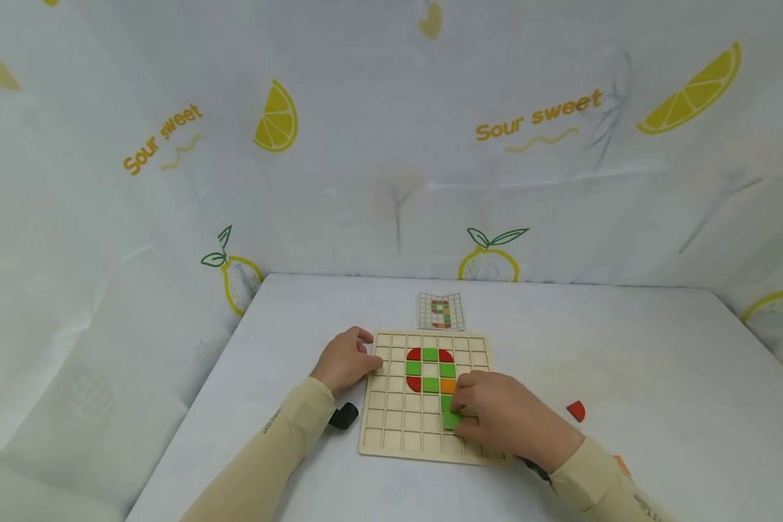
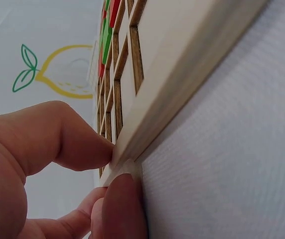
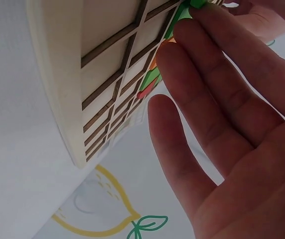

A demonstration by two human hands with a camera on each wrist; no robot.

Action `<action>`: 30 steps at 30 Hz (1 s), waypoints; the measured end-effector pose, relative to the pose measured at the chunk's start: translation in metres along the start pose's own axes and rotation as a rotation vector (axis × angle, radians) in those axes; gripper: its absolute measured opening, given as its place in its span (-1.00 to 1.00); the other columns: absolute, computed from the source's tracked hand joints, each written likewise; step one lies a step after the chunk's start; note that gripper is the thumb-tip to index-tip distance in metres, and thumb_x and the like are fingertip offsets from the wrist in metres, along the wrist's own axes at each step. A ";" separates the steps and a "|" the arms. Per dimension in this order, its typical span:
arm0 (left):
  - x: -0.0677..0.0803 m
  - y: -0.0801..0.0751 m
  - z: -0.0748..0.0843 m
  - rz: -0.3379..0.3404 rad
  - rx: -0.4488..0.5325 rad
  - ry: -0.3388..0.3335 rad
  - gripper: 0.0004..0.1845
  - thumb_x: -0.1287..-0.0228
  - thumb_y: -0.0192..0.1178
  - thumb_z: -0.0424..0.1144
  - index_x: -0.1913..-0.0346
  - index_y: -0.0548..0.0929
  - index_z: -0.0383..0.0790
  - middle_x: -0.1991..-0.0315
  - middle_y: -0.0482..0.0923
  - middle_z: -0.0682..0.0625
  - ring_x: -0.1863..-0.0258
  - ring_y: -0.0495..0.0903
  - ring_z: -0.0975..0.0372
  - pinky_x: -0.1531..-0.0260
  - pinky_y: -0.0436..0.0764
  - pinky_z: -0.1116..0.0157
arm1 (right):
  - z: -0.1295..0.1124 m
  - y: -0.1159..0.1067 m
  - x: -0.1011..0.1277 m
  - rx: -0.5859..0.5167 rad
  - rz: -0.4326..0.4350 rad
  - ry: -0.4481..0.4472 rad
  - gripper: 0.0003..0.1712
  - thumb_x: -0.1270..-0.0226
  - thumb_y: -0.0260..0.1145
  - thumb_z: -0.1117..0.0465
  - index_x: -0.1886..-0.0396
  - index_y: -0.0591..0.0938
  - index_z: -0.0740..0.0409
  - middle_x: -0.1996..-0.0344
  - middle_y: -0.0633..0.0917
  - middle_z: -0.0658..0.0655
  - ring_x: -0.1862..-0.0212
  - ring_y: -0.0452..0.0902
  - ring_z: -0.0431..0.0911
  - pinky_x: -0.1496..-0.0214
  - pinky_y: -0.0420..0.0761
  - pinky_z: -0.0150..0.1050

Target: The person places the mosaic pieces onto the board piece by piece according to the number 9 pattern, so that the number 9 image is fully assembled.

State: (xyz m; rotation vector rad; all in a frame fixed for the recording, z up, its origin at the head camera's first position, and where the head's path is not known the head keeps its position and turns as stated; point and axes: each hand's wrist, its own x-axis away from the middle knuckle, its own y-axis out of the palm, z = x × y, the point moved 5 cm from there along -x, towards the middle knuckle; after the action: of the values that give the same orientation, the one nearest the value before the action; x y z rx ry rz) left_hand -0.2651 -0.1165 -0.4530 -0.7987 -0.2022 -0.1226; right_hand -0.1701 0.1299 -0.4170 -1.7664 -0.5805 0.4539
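Observation:
A light wooden grid board lies on the white table with red, green and orange tiles set in its squares. Its left edge is pinched by my left hand, thumb on top and fingers at the side, as the left wrist view shows up close. My right hand reaches over the board's right part, its thumb and forefinger gripping a green tile below the orange tile. In the right wrist view the other fingers lie loosely extended near the board, and only a bit of the green tile shows.
Behind the board lies a small pattern card. To the right are a loose red quarter-round tile and an orange piece, partly hidden by the right sleeve. A black object shows beside the left wrist. A lemon-print cloth hangs behind.

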 end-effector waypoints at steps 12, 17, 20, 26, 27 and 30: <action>0.000 0.000 0.000 0.000 0.002 0.005 -0.51 -0.25 0.45 -0.15 -0.22 0.63 -0.16 0.16 0.57 -0.03 0.23 0.53 0.13 0.27 0.47 0.25 | -0.002 0.001 0.000 0.014 -0.019 0.012 -0.88 -0.24 0.64 0.04 0.27 0.86 -0.13 0.33 0.65 -0.23 0.28 0.43 -0.33 0.11 0.64 -0.24; 0.000 0.001 -0.001 0.000 0.003 -0.002 -0.51 -0.25 0.45 -0.15 -0.21 0.63 -0.16 0.15 0.57 -0.04 0.23 0.54 0.12 0.26 0.49 0.24 | -0.002 0.001 0.000 0.019 -0.014 0.007 -0.87 -0.24 0.64 0.03 0.28 0.85 -0.13 0.34 0.62 -0.23 0.29 0.41 -0.32 0.13 0.62 -0.26; 0.000 0.000 -0.001 0.001 0.004 0.005 -0.52 -0.24 0.45 -0.16 -0.20 0.63 -0.17 0.16 0.57 -0.03 0.23 0.53 0.13 0.26 0.48 0.24 | -0.002 0.002 -0.001 0.025 -0.008 0.003 -0.87 -0.24 0.64 0.02 0.29 0.85 -0.12 0.35 0.60 -0.24 0.30 0.39 -0.32 0.16 0.59 -0.27; 0.000 0.000 0.000 0.000 0.002 0.005 -0.51 -0.24 0.46 -0.16 -0.21 0.63 -0.17 0.17 0.57 -0.03 0.23 0.53 0.13 0.27 0.48 0.25 | -0.003 0.001 0.001 0.027 -0.009 0.005 -0.86 -0.23 0.65 0.01 0.29 0.85 -0.12 0.37 0.59 -0.24 0.31 0.38 -0.32 0.18 0.57 -0.28; 0.001 0.000 0.000 0.001 0.000 0.002 -0.51 -0.25 0.46 -0.16 -0.21 0.63 -0.17 0.16 0.57 -0.03 0.23 0.53 0.13 0.27 0.48 0.25 | -0.003 0.001 0.001 0.026 -0.008 0.003 -0.86 -0.23 0.65 0.02 0.29 0.85 -0.12 0.37 0.59 -0.23 0.31 0.38 -0.32 0.18 0.57 -0.28; 0.001 0.000 0.001 0.003 -0.005 0.003 -0.51 -0.25 0.46 -0.15 -0.21 0.63 -0.16 0.15 0.57 -0.03 0.22 0.54 0.13 0.26 0.48 0.25 | -0.004 0.000 0.002 0.029 0.002 -0.007 -0.87 -0.22 0.65 0.04 0.30 0.85 -0.10 0.38 0.60 -0.23 0.32 0.38 -0.32 0.19 0.57 -0.29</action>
State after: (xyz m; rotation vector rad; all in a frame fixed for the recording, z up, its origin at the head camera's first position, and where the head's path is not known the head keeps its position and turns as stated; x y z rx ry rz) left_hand -0.2643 -0.1154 -0.4523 -0.8036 -0.1979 -0.1220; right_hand -0.1667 0.1280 -0.4159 -1.7383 -0.5746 0.4676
